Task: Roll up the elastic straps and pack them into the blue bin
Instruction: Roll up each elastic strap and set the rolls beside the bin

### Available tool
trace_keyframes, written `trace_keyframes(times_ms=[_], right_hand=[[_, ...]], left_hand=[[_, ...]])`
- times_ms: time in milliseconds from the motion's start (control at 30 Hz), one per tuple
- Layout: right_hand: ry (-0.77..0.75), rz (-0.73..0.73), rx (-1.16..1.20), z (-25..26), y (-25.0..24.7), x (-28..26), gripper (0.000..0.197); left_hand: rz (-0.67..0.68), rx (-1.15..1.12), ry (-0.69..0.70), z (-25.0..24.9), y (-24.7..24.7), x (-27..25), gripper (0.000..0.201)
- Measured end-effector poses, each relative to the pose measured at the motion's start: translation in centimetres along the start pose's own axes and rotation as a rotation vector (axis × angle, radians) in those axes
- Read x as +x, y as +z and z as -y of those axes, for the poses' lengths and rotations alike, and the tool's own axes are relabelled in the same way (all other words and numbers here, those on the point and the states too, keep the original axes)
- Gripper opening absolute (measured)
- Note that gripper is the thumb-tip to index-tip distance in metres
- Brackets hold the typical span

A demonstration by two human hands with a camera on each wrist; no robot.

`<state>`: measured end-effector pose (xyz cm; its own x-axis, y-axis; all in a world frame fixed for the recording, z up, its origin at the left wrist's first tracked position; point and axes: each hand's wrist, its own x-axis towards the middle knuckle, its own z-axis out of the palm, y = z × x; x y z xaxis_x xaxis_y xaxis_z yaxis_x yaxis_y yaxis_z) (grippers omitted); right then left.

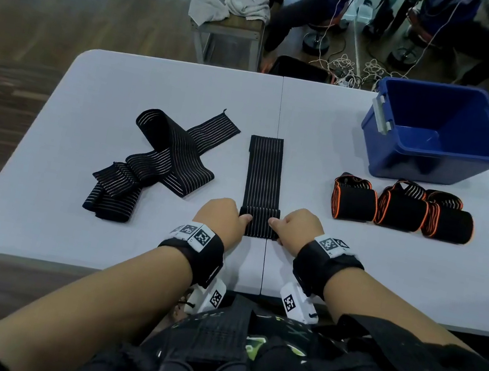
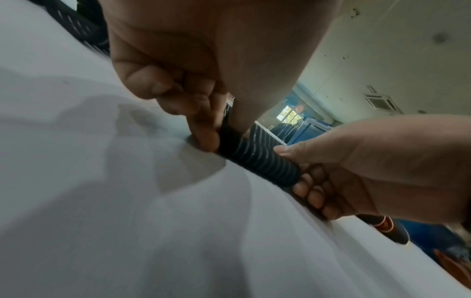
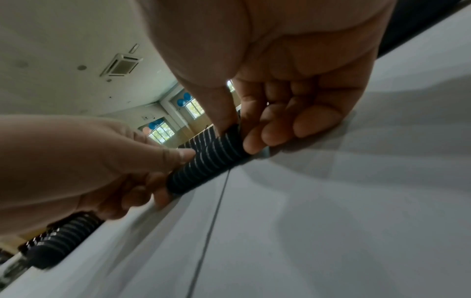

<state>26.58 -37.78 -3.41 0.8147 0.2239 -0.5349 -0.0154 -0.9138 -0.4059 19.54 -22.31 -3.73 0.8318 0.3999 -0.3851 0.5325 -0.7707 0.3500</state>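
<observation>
A black elastic strap with thin white stripes [image 1: 264, 172] lies flat at the middle of the white table [image 1: 35, 214], running away from me. Its near end is turned over into a small roll [image 1: 259, 220]. My left hand [image 1: 225, 219] pinches the roll's left end [image 2: 229, 139] between thumb and fingers. My right hand [image 1: 298, 227] pinches its right end [image 3: 229, 139] the same way. The blue bin [image 1: 441, 135] stands at the far right of the table, with nothing in it that I can see.
A loose pile of striped black straps [image 1: 156, 160] lies left of the middle. Three rolled black straps with orange edges [image 1: 402, 208] sit in a row in front of the bin. People sit beyond the table's far edge, near cables on the floor.
</observation>
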Motion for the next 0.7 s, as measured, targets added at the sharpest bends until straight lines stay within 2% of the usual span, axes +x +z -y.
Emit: trace_keyframes(times_ms=[100, 167, 267, 367, 567, 700], right_hand=[[-0.045, 0.0, -0.126, 0.5, 0.3, -0.9, 0.044], [-0.121, -0.043, -0.122, 0.4, 0.6, -1.4, 0.029], [-0.249, -0.124, -0.088, 0.1, 0.5, -1.8, 0.03], [-0.333, -0.164, -0.145, 0.2, 0.5, -2.0, 0.026], [-0.35, -0.166, -0.195, 0.3, 0.5, -1.8, 0.019], [-0.332, -0.147, -0.24, 0.0, 1.0, -1.7, 0.023]], left_hand=[[-0.08, -0.119, 0.104, 0.5, -0.6, -0.4, 0.031], [-0.138, -0.084, 0.223, 0.8, -0.5, -0.4, 0.029], [-0.151, 0.004, 0.32, 0.7, -0.1, -0.4, 0.022], [-0.16, 0.036, 0.348, 0.5, 0.0, -0.5, 0.024], [-0.16, 0.043, 0.364, 0.7, -0.3, -0.8, 0.018], [-0.073, 0.098, 0.362, 0.9, -0.1, -0.6, 0.036]])
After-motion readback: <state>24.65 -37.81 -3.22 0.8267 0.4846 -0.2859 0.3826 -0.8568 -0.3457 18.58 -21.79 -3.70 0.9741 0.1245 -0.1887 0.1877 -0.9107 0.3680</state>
